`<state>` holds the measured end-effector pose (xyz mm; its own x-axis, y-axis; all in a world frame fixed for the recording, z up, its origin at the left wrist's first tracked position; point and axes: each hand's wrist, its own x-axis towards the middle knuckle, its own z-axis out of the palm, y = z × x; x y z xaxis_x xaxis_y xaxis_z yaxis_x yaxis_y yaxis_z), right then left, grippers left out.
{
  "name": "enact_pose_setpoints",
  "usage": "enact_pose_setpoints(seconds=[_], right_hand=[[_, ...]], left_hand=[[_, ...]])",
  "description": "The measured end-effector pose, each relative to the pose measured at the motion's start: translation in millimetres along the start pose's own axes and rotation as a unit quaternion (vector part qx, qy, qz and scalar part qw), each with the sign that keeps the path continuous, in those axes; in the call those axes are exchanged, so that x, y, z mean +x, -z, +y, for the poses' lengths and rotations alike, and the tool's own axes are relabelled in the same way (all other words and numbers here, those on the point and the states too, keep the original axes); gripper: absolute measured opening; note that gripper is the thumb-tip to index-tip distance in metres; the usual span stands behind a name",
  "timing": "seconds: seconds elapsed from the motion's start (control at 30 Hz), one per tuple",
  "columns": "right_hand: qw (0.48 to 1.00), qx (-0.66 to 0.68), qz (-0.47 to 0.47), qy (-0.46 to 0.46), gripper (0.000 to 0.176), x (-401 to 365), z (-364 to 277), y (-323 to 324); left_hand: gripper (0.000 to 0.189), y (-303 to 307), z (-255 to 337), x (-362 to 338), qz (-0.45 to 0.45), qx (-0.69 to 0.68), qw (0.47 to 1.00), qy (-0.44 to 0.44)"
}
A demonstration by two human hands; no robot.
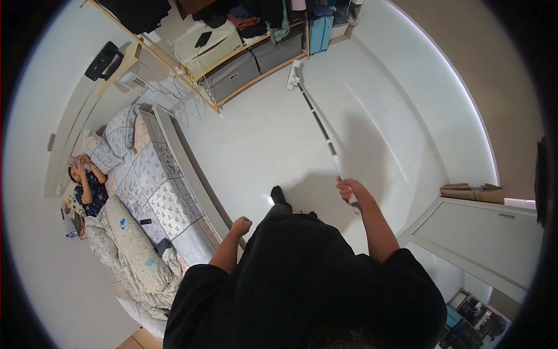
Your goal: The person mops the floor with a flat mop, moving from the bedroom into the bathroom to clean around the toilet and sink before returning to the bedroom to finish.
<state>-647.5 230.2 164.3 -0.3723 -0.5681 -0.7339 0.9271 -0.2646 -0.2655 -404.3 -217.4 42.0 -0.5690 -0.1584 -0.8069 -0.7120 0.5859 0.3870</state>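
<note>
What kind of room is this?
Probably a bedroom: a bed with a quilt and a person lying on it, and a rack of clothes and storage boxes by the tiled floor.

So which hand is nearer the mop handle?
Right. The right hand grips the upper end of the mop handle; the left hand is a fist apart from it, beside the bed.

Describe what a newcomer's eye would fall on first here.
The right hand grips a long mop whose head rests on the white tiled floor near the storage shelf. The left hand is an empty fist beside the bed, where another person lies.
</note>
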Motion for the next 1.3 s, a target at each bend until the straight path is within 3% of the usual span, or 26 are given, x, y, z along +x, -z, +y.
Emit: enact_pose_setpoints(seconds=[0.03, 0.13, 0.23, 0.3, 0.4, 0.43, 0.47, 0.5, 0.53, 0.57, 0.63, 0.67, 0.7, 0.73, 0.77, 0.87, 0.93, 1.03, 1.1, 1.13, 1.17, 1.2, 1.23, 1.27, 1.3], right_hand=[[0.994, 0.103, -0.034, -0.032, 0.010, -10, 10, 9], [0.987, 0.143, -0.062, -0.032, 0.013, -11, 37, 9], [0.970, 0.222, -0.093, -0.022, 0.009, 18, 49, -1], [0.959, 0.258, -0.115, -0.019, 0.002, 33, 57, 1], [0.981, 0.184, -0.047, -0.033, 0.008, 31, 60, -6], [0.992, -0.029, 0.120, 0.012, 0.014, 27, 63, -9], [0.928, -0.243, 0.279, 0.049, 0.020, 20, 62, -13], [0.926, -0.238, 0.289, 0.048, 0.020, 18, 68, -1], [0.821, -0.434, 0.366, 0.055, 0.023, 15, 77, 16], [0.673, -0.608, 0.418, 0.057, 0.025, 10, 90, 36], [0.521, -0.793, 0.315, 0.030, 0.027, -31, 131, 75], [0.525, -0.785, 0.330, -0.020, 0.024, -62, 160, 87], [0.571, -0.735, 0.363, -0.045, 0.028, -105, 189, 87], [0.612, -0.632, 0.465, -0.100, 0.037, -149, 205, 58], [0.629, -0.611, 0.468, -0.114, 0.044, -191, 234, 60], [0.633, -0.592, 0.467, -0.177, 0.043, -284, 272, 29], [0.625, -0.588, 0.476, -0.191, 0.043, -296, 272, 29], [0.656, -0.589, 0.452, -0.133, 0.046, -249, 245, 47], [0.669, -0.572, 0.457, -0.130, 0.049, -192, 192, 42], [0.656, -0.601, 0.449, -0.083, 0.049, -155, 180, 69], [0.565, -0.748, 0.348, -0.016, 0.050, -104, 200, 176], [0.600, -0.770, 0.216, -0.028, 0.049, -68, 129, 139], [0.726, -0.594, 0.336, -0.088, 0.049, -38, 75, 96], [0.739, -0.577, 0.333, -0.099, 0.055, -4, 27, 77], [0.724, -0.636, 0.265, -0.007, 0.066, 34, -7, 91]], left_hand=[[0.038, -2, -4, 4, 0.011, -0.016, 1.000, -0.005], [0.037, 11, -2, 18, -0.016, 0.022, 1.000, -0.005], [0.038, 37, 13, 30, -0.020, 0.098, 0.993, -0.063], [0.036, 67, 52, 23, -0.014, 0.106, 0.993, -0.057], [0.034, 88, 75, 47, 0.033, 0.096, 0.988, -0.118], [0.032, 92, 84, 57, 0.026, 0.070, 0.992, -0.107], [0.032, 94, 91, 66, 0.023, 0.056, 0.992, -0.113], [0.031, 96, 100, 73, 0.021, 0.041, 0.992, -0.119], [0.031, 96, 109, 81, 0.012, 0.040, 0.992, -0.120], [0.032, 96, 120, 86, 0.002, 0.049, 0.991, -0.123], [0.032, 90, 125, 91, -0.011, 0.058, 0.991, -0.123], [0.033, 84, 127, 99, -0.019, 0.058, 0.988, -0.139], [0.034, 81, 130, 106, -0.027, 0.058, 0.986, -0.156], [0.035, 80, 135, 107, -0.024, 0.047, 0.986, -0.160], [0.036, 78, 137, 104, -0.022, 0.036, 0.986, -0.163], [0.034, 71, 115, 108, -0.027, 0.002, 0.987, -0.156], [0.033, 67, 88, 109, -0.016, 0.004, 0.986, -0.166], [0.033, 70, 42, 110, -0.038, 0.039, 0.976, -0.209], [0.029, 79, 37, 89, -0.079, 0.027, 0.996, 0.016], [0.029, 80, 33, 84, -0.075, 0.023, 0.997, 0.021], [0.030, 81, 29, 79, -0.064, 0.071, 0.995, -0.013], [0.030, 79, 25, 76, -0.051, 0.121, 0.990, -0.049], [0.030, 76, 22, 77, -0.047, 0.120, 0.991, -0.045], [0.031, 72, 22, 80, -0.010, 0.037, 0.999, -0.003], [0.031, 65, 25, 80, 0.028, -0.046, 0.998, 0.038]])
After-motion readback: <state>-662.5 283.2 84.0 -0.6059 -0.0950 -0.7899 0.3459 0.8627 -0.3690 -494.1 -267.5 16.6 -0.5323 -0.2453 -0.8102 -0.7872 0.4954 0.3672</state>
